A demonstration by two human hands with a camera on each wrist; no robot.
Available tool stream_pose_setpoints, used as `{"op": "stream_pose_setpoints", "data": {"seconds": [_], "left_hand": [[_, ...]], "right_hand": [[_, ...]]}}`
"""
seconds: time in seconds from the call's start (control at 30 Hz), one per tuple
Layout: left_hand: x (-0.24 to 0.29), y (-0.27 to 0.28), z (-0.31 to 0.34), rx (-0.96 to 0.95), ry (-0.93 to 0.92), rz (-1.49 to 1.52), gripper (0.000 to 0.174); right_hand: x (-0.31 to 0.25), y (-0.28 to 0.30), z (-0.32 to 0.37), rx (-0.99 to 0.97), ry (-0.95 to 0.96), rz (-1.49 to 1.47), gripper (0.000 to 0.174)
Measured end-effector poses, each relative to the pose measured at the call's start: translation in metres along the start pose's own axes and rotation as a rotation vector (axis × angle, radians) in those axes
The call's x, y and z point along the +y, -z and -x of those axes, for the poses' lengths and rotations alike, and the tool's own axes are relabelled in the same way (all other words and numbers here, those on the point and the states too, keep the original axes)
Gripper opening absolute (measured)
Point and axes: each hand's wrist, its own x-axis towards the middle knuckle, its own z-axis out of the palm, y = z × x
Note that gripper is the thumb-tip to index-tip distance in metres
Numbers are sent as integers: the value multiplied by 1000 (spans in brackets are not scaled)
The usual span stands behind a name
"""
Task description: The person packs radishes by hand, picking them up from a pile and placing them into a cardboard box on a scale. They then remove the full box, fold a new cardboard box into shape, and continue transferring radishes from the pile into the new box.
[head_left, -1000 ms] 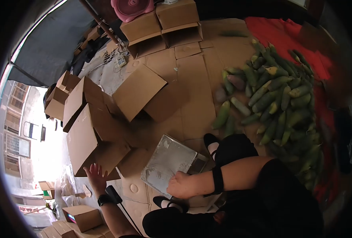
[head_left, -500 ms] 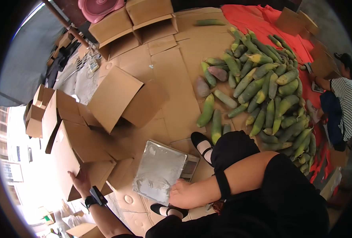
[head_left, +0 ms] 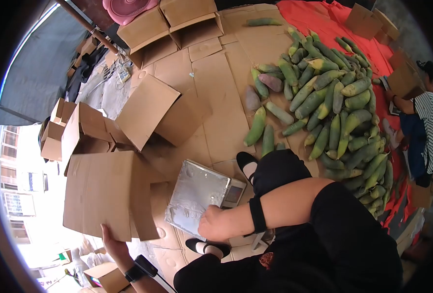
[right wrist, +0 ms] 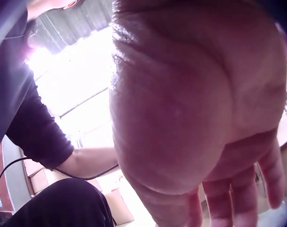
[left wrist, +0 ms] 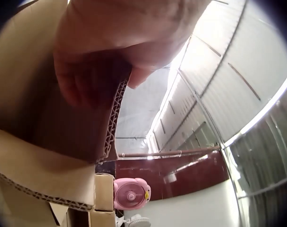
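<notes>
A cardboard box (head_left: 97,195) stands at the left, its broad brown side facing up. My left hand (head_left: 115,246) grips its lower edge; in the left wrist view the fingers go over the cut cardboard edge (left wrist: 116,113) and the thumb lies on the other side. My right hand (head_left: 219,224) is over the near edge of a metal-topped scale (head_left: 199,190), with no object in it. In the right wrist view its palm (right wrist: 176,104) shows with the fingers loosely extended. The scale's small display (head_left: 234,194) is on its right side.
A big pile of long green radishes (head_left: 324,107) lies at the right on cardboard and red cloth (head_left: 309,17). Another box (head_left: 148,112) is tilted beyond the scale. Stacked boxes (head_left: 192,29) stand at the back near a pink fan (left wrist: 130,194). A person (head_left: 426,117) sits far right.
The left hand, fingers spread beside the box a second ago, has taken hold of its edge. The box has turned and come up toward me. The right hand has stayed over the scale.
</notes>
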Motion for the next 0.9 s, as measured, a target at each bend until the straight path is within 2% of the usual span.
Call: {"op": "stream_pose_setpoints", "data": {"seconds": [0.07,0.13,0.17,0.33,0.4,0.43,0.53,0.63,0.67,0.77,0.9], "left_hand": [[11,-20,35,7,-60,-103,44],[24,-27,62,-45,-166,-603,41],[26,-61,87,5,-242,-542,37],[13,-58,119,43,-196,-703,22],[1,-56,122,-160,-126,-1067,15],[-12,-63,125,-233,-252,-1102,12],[-32,-90,141,-399,-345,-1285,15],[-46,-94,144,-556,-244,-1435,16],[-51,-92,147,-574,-240,-1434,16],[-65,-83,150,-578,-62,-1541,17],[-54,-85,162,-682,-98,-1706,20]], "right_hand": [[-3,-5,-6,15,4,-25,18],[-5,1,-5,-110,53,36,28],[-7,3,-3,-120,53,30,28],[-18,-5,-8,-115,42,16,32],[-19,-8,-14,-143,21,81,31],[-16,-22,-26,-104,15,71,30],[-20,-22,-22,-69,-44,23,29],[-22,-16,-16,-78,-70,70,29],[-23,-16,-16,-93,-52,98,30],[-24,-15,-17,-103,-75,122,34],[-22,-12,-13,-119,-63,162,33]]}}
